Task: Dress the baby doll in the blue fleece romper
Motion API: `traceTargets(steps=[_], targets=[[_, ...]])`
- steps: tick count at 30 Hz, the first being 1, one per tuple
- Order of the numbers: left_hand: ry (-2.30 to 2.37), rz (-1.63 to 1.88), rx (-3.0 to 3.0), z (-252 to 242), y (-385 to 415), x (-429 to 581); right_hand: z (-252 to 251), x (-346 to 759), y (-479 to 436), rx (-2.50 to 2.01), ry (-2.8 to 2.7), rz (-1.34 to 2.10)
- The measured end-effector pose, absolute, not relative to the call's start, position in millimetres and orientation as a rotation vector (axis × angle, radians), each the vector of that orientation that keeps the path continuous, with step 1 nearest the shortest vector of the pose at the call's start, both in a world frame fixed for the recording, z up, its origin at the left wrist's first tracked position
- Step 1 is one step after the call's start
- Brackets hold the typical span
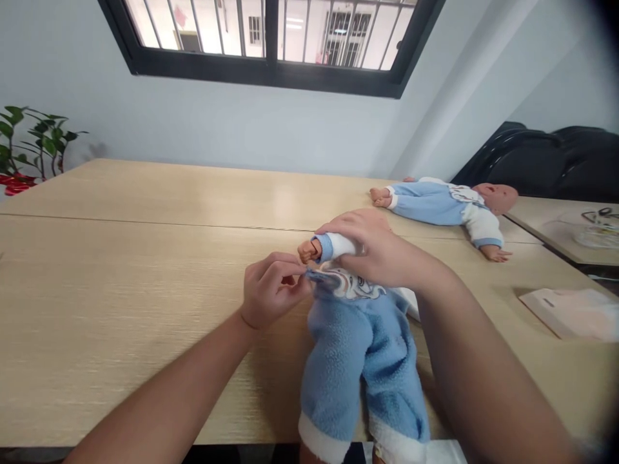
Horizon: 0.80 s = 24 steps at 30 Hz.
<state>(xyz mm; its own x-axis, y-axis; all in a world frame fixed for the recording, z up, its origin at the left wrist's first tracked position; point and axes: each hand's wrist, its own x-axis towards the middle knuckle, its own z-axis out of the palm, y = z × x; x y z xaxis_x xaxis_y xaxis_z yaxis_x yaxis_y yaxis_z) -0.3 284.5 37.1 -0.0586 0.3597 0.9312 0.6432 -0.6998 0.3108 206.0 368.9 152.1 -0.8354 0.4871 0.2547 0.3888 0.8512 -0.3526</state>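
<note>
A baby doll in a blue and white fleece outfit (338, 348) lies on its back on the table, its legs over the near edge. My left hand (273, 287) pinches the blue edge of the outfit at the doll's side, close to its small fist (308, 250). Wrapped round the doll's white sleeve (342, 245), my right hand (377, 248) holds that arm bent across the chest. The doll's head is mostly hidden behind my right hand.
A second doll (435, 203) in a like outfit lies at the far right. Nearer is a pale flat box (573, 312). Black chairs (546, 158) stand behind on the right, a potted plant (43, 142) at the far left. The wooden table (120, 290) runs to a wall with a window (271, 64).
</note>
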Motion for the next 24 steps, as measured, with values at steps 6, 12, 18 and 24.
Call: traceTargets(steps=[6, 12, 18, 24], targets=[[-1.050, -1.731, -1.941, 40, 283, -8, 170, 213, 353, -0.767, -2.814, 0.465], [-1.084, -1.700, -2.034, 38, 288, -11, 173, 216, 354, -0.705, -2.866, 0.674], [-1.048, -1.840, -2.123, 34, 289, -12, 151, 191, 346, -0.644, -2.893, 0.700], [-1.106, -1.796, -2.149, 34, 292, -16, 148, 174, 331, -0.670, -2.895, 0.625]])
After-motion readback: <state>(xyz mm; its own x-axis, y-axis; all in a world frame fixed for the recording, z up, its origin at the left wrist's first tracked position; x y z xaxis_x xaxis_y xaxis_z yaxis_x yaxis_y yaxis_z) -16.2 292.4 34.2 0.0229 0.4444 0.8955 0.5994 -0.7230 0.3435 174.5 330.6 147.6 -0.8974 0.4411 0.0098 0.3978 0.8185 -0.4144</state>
